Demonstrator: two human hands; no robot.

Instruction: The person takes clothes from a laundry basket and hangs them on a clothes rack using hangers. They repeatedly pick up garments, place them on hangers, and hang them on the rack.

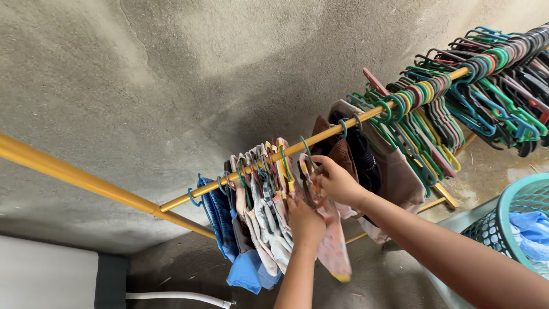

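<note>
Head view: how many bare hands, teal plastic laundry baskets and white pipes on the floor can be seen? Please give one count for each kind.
Bare hands: 2, the left hand and the right hand, both on the pink patterned cloth garment
Teal plastic mesh laundry basket: 1
White pipe on the floor: 1
Total: 4

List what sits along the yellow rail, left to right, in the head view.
Blue garment → patterned pale garments → left hand on the pink garment → right hand at a hanger hook → dark and brown clothes → bunch of empty coloured hangers. Teal basket at far right, off the rail.
</note>
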